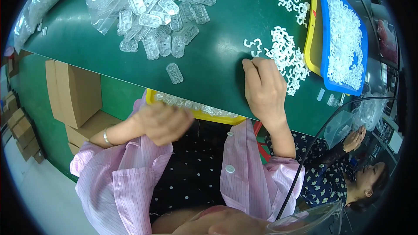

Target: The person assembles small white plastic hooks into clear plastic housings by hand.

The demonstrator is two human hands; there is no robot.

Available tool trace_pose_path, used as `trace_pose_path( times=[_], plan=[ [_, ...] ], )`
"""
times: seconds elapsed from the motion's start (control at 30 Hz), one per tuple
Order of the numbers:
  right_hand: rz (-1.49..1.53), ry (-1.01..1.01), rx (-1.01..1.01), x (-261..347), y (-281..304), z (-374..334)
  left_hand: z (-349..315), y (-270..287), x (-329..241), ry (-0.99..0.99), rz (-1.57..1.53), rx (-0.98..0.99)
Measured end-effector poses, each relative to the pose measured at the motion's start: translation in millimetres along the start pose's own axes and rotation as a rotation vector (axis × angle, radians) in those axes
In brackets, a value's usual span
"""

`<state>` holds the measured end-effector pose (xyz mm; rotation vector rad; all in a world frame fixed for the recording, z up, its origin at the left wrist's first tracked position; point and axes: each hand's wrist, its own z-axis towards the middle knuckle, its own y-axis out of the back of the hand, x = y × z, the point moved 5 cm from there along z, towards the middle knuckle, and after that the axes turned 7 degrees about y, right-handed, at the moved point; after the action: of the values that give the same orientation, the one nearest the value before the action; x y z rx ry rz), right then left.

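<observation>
My right hand [264, 88] rests on the green table at the left edge of a pile of small white S-shaped plastic hooks [284, 52]. Its fingers are curled in and pointing down, with the tips next to a few stray hooks [256, 48]; whatever they grip is hidden. Motion blurs my left hand [164, 124], which hovers at the left end of a yellow tray [237, 120] below the table's edge. Clear plastic pieces [204, 108] fill that tray. One loose clear oblong piece [174, 73] lies near the edge, apart from a heap of similar pieces [163, 17].
A blue bin [365, 61] full of small white parts sits against a yellow bin [312, 39] at the right. Plastic bags [102, 0] lie at the far left. Cardboard boxes [72, 93] stand on the floor. A dark cable [320, 126] crosses near a co-worker's hand [355, 139].
</observation>
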<state>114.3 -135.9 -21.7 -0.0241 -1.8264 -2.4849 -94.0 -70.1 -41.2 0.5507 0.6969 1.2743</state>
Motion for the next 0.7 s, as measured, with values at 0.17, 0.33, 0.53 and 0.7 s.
trace_pose_path(
  times=[0.17, 0.33, 0.53, 0.7],
  plan=[
    [0.620, -0.301, -0.176, -13.3, 13.8, -3.4, 55.1, 6.8, 63.6, 0.250, -0.052, 0.484],
    [1.567, -0.611, -0.264, -21.9, 0.7, -0.6, 65.2, -2.9, 58.9, 0.163, -0.181, 0.767],
    [1.818, -0.591, -0.354, -45.0, 4.6, 15.7, 121.0, -20.2, 80.3, 0.314, -0.608, 0.351],
    [2.056, -0.648, -0.519, -67.0, 21.4, 26.4, 148.6, -54.5, 100.8, 0.984, -1.335, 0.315]
  ],
)
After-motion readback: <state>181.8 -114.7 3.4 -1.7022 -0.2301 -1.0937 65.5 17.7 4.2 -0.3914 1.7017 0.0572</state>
